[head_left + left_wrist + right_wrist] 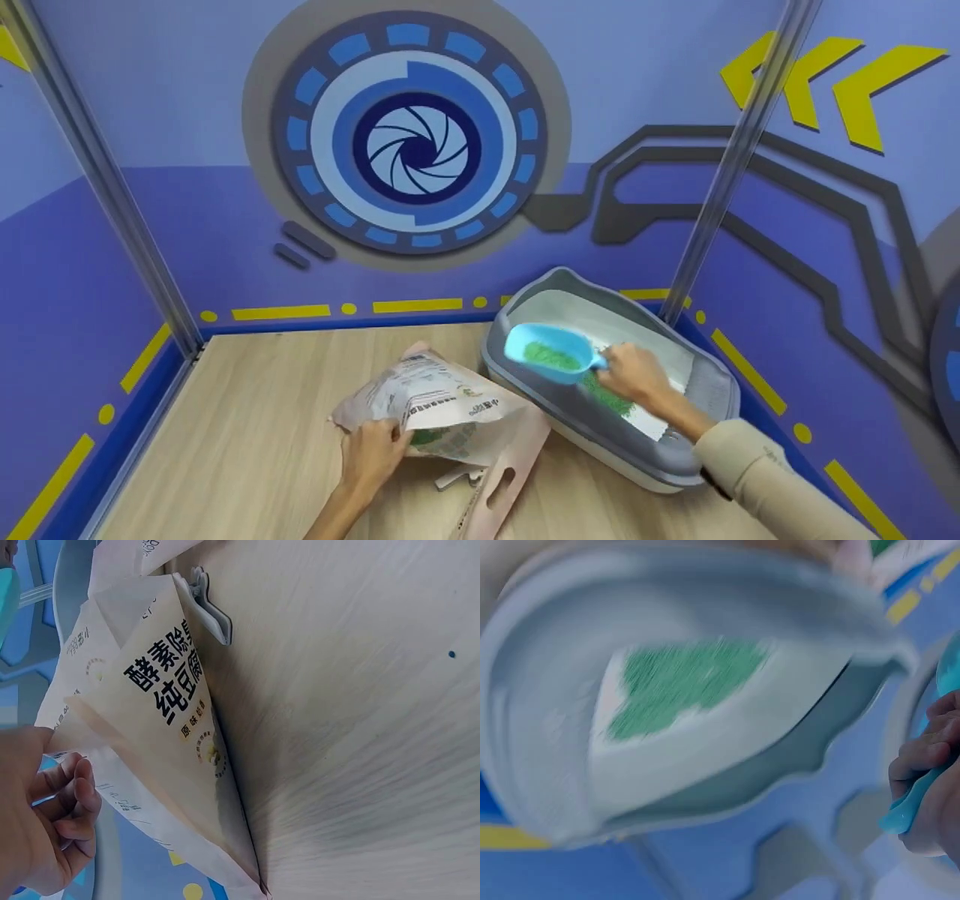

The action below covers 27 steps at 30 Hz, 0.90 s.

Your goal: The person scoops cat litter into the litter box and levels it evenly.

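My right hand [636, 373] grips the handle of a light blue scoop [568, 373], which carries green pellets [546, 355] above a grey litter box [517, 379]. More green pellets [682, 682] lie on the white bottom of the box in the right wrist view. My left hand [375, 454] pinches the edge of a pale pink printed bag [450, 401] between thumb and fingers. The bag's mouth gapes, and some green shows inside. In the left wrist view, the left hand [52, 802] holds the bag's paper-like edge, with dark printed characters [169, 667] on its side.
A grey-white clip [454, 477] lies by the bag, partly under its handle strip [506, 484]. The wooden table [255, 420] meets blue printed walls [202, 247] at the back and sides. Metal posts [112, 180] stand at the corners.
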Tool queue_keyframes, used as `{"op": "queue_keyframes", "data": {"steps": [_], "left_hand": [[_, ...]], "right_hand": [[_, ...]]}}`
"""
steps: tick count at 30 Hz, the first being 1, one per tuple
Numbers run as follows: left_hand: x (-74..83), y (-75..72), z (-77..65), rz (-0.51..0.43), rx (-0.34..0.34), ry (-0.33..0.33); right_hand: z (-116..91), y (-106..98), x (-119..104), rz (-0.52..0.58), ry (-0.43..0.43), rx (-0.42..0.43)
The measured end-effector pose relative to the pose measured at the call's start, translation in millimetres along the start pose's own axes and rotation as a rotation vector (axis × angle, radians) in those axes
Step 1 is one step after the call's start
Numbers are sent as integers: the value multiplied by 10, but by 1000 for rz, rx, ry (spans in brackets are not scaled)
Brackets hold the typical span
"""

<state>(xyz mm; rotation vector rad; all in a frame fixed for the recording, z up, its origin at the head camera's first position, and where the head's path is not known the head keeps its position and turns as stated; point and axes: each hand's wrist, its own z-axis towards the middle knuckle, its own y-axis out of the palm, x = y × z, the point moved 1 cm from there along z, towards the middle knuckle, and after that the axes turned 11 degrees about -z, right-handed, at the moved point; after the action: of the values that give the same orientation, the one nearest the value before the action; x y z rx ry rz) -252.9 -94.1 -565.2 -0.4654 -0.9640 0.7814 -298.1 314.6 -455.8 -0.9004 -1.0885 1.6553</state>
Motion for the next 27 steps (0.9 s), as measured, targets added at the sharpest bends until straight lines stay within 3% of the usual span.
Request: {"op": "queue_keyframes", "data": {"steps": [5, 12, 14, 21, 27], "left_hand": [[-12, -2, -3, -15, -7, -5], [-25, -25, 13, -17, -32, -22], [-29, -28, 18, -16, -32, -28], [-28, -11, -8, -32, -30, -40], [-9, -35, -5, -6, -36, -18]], "right_hand": [[113, -107, 497, -12, 20, 28], [54, -112, 985, 196, 82, -212], [14, -92, 1059, 228, 79, -279], [-196, -33, 1105, 298, 188, -579], [-247, 20, 1114, 268, 145, -625]]}}
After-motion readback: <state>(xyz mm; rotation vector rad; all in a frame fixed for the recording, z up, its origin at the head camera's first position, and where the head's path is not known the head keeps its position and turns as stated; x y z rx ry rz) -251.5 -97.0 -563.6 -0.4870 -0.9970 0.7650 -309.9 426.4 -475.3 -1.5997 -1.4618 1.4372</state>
